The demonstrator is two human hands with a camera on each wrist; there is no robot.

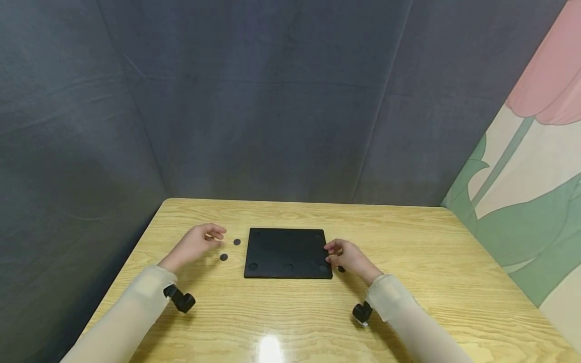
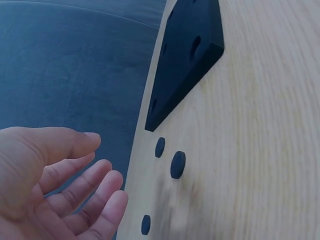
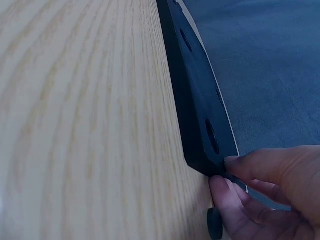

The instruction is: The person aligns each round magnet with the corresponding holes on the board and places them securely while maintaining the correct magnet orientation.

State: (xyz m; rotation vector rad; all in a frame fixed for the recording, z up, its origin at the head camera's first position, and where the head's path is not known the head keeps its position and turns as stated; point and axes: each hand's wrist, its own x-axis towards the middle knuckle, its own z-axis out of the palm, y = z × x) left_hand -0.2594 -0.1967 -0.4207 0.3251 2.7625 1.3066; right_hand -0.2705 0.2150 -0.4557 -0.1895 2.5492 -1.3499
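Note:
A flat black rectangular board (image 1: 290, 252) with round recesses lies on the table. My right hand (image 1: 348, 258) is at its right edge; in the right wrist view the thumb (image 3: 260, 165) lies on the top face and the fingers are against the side, pinching the board edge. A small black disc (image 3: 215, 223) sits on the table beside those fingers. My left hand (image 1: 199, 243) hovers left of the board, fingers loosely bent and holding nothing. Near it lie black discs (image 1: 237, 242); the left wrist view shows three, one being a lower disc (image 2: 145, 225).
The wooden table (image 1: 281, 307) ends at a dark grey fabric partition (image 1: 272, 126) behind and to the left. On the right stands a wall (image 1: 522, 201) painted with a pink flower and green leaves. Each forearm carries a small black camera (image 1: 183, 301).

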